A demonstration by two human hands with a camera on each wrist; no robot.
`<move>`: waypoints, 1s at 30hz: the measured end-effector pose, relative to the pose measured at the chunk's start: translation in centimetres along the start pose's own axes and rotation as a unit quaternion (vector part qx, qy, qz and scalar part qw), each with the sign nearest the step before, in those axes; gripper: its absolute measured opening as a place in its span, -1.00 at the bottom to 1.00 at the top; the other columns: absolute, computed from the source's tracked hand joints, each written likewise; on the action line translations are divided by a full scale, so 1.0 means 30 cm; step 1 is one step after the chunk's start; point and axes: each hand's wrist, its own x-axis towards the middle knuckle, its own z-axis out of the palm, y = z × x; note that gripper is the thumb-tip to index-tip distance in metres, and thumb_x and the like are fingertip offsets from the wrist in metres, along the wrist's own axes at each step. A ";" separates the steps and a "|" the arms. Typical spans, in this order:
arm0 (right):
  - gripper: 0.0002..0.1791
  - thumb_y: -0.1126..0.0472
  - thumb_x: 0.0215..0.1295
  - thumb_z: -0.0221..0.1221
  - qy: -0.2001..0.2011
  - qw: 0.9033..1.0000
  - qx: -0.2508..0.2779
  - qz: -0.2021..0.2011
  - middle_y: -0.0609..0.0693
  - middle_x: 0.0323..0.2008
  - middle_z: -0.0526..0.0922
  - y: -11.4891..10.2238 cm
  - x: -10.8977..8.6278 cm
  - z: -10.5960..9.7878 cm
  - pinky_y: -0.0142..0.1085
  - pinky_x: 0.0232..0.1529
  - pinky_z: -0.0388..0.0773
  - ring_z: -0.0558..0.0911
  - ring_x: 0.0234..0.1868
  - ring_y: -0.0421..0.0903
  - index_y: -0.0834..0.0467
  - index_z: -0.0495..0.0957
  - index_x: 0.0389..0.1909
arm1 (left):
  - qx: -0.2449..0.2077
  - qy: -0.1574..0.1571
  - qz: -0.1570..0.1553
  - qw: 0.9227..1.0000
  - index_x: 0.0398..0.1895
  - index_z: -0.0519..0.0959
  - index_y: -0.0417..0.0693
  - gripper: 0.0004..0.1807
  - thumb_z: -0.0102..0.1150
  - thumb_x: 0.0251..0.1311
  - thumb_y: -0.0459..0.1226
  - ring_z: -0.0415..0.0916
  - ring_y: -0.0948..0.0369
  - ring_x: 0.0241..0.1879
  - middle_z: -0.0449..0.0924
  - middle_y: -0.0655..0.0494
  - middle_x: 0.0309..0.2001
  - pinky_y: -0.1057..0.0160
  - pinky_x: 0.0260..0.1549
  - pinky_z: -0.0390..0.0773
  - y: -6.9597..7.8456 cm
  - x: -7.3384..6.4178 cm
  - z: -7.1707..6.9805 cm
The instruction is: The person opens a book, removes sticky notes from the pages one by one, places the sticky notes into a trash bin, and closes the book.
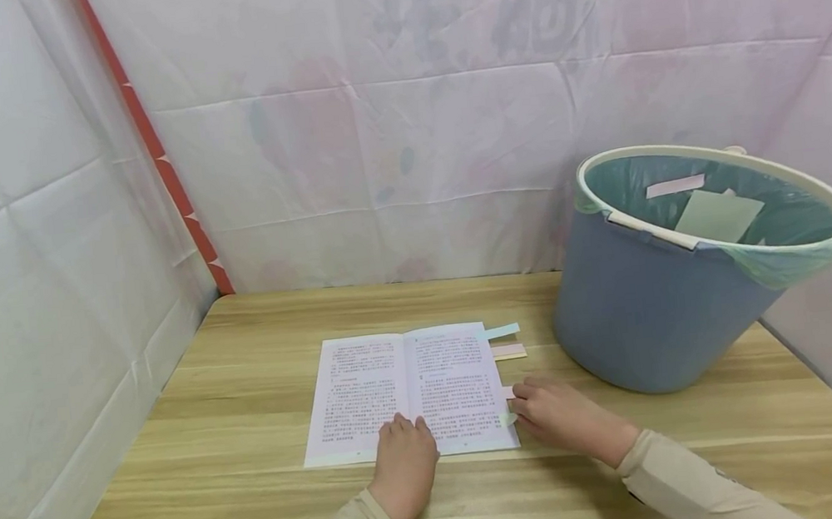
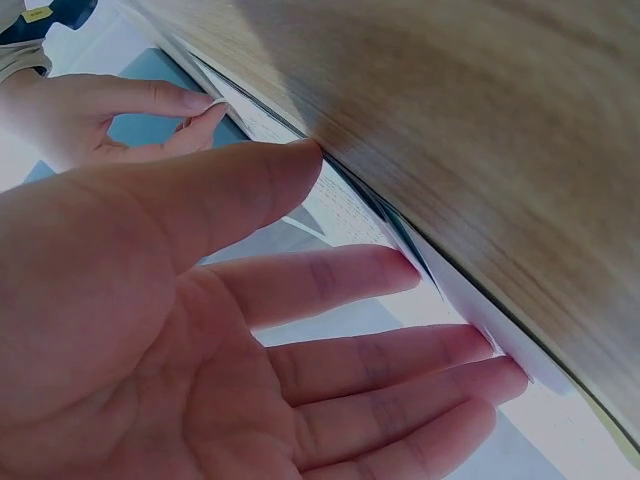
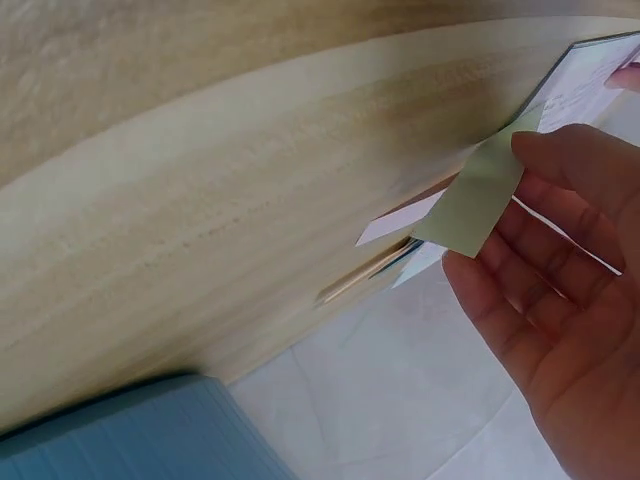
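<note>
An open book (image 1: 365, 398) with printed pages lies flat on the wooden table. My left hand (image 1: 408, 471) rests on its lower edge near the middle fold, fingers fairly straight and spread in the left wrist view. At the lower right edge of the book, my right hand (image 1: 567, 419) pinches a pale green sticky tab (image 3: 480, 195) between thumb and fingers. The tab's inner end still lies against the page. More tabs stick out from the same side: a light blue one (image 1: 501, 331), a pink one (image 1: 509, 350) with yellow under it, and a whitish one (image 1: 508, 393).
To the right stands a blue-grey bucket (image 1: 639, 313) with a green liner. A pink strip (image 1: 675, 186) clings to the liner inside, and a pale green paper (image 1: 718, 215) lies in it. White sheeting (image 1: 375, 146) hangs behind the table (image 1: 216, 446) and on both sides.
</note>
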 end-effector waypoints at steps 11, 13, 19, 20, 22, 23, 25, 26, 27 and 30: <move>-0.85 0.40 0.07 0.33 -0.020 0.997 0.066 0.044 -0.13 -0.54 0.41 0.001 0.005 -0.002 -0.36 -0.51 0.38 0.33 -0.52 -0.23 0.16 0.54 -0.52 | -0.006 -0.007 -0.002 1.000 0.00 0.62 -0.23 -0.47 0.24 0.16 0.01 0.62 -0.03 -0.06 0.64 -0.23 -0.09 0.11 -0.05 0.56 0.000 0.002 -0.002; -0.82 0.41 0.08 0.32 -0.026 0.994 0.090 0.050 -0.14 -0.55 0.39 0.004 0.006 -0.003 -0.37 -0.52 0.35 0.31 -0.52 -0.25 0.14 0.53 -0.53 | -0.003 -0.007 -0.001 1.000 0.01 0.62 -0.22 -0.48 0.24 0.16 0.02 0.62 -0.03 -0.07 0.64 -0.23 -0.08 0.11 -0.05 0.56 0.000 0.002 -0.001; -0.83 0.45 0.11 0.28 -0.035 0.986 0.150 0.064 -0.16 -0.54 0.39 0.016 0.004 -0.006 -0.44 -0.53 0.30 0.25 -0.53 -0.31 0.14 0.56 -0.50 | 0.000 -0.006 0.000 1.000 0.01 0.62 -0.21 -0.48 0.24 0.16 0.02 0.62 -0.03 -0.07 0.64 -0.23 -0.08 0.11 -0.06 0.56 0.001 0.003 0.002; -0.84 0.46 0.12 0.27 -0.036 0.985 0.157 0.065 -0.16 -0.53 0.39 0.018 0.004 -0.005 -0.45 -0.53 0.29 0.25 -0.52 -0.31 0.14 0.57 -0.49 | -0.002 -0.007 -0.001 1.000 0.01 0.62 -0.22 -0.48 0.24 0.17 0.01 0.62 -0.03 -0.07 0.64 -0.23 -0.08 0.11 -0.05 0.56 0.001 0.003 0.003; -0.84 0.46 0.13 0.26 -0.037 0.983 0.170 0.066 -0.17 -0.53 0.39 0.024 0.003 -0.003 -0.46 -0.53 0.28 0.24 -0.52 -0.32 0.14 0.57 -0.48 | -0.007 -0.007 -0.002 1.000 0.01 0.61 -0.23 -0.47 0.24 0.17 0.01 0.62 -0.04 -0.06 0.64 -0.24 -0.08 0.10 -0.05 0.55 0.002 0.002 0.005; -0.83 0.47 0.13 0.26 -0.036 0.982 0.177 0.064 -0.18 -0.53 0.38 0.026 0.003 -0.003 -0.46 -0.53 0.28 0.24 -0.52 -0.33 0.14 0.57 -0.48 | -0.009 -0.007 -0.002 1.000 0.01 0.61 -0.23 -0.47 0.24 0.17 0.01 0.61 -0.04 -0.06 0.64 -0.25 -0.07 0.10 -0.05 0.55 0.002 0.002 0.005; -0.81 0.48 0.13 0.24 -0.032 0.979 0.190 0.059 -0.19 -0.53 0.37 0.031 0.002 -0.005 -0.47 -0.52 0.29 0.24 -0.51 -0.34 0.13 0.56 -0.49 | -0.010 -0.007 -0.003 1.000 0.01 0.61 -0.24 -0.47 0.24 0.17 0.01 0.61 -0.04 -0.06 0.63 -0.25 -0.07 0.10 -0.05 0.55 0.003 0.002 0.006; -0.81 0.49 0.14 0.24 -0.032 0.978 0.196 0.056 -0.19 -0.53 0.37 0.034 0.002 -0.006 -0.48 -0.51 0.30 0.25 -0.51 -0.34 0.13 0.56 -0.50 | -0.009 -0.006 -0.003 1.000 0.01 0.61 -0.23 -0.48 0.24 0.17 0.01 0.61 -0.04 -0.06 0.64 -0.25 -0.07 0.10 -0.05 0.55 0.003 0.003 0.006; -0.80 0.50 0.14 0.23 -0.032 0.977 0.203 0.053 -0.19 -0.53 0.37 0.038 0.002 -0.007 -0.48 -0.51 0.31 0.26 -0.50 -0.34 0.13 0.55 -0.50 | -0.008 -0.006 -0.003 1.000 0.01 0.61 -0.23 -0.48 0.23 0.17 0.01 0.61 -0.04 -0.06 0.64 -0.24 -0.07 0.10 -0.05 0.55 0.003 0.003 0.005; -0.79 0.50 0.15 0.23 -0.033 0.973 0.221 0.052 -0.18 -0.49 0.45 0.050 -0.001 -0.012 -0.47 -0.47 0.39 0.36 -0.46 -0.36 0.13 0.56 -0.50 | -0.005 -0.006 -0.001 1.000 0.02 0.61 -0.23 -0.48 0.23 0.18 0.00 0.61 -0.04 -0.07 0.64 -0.24 -0.08 0.10 -0.05 0.55 0.002 0.003 0.001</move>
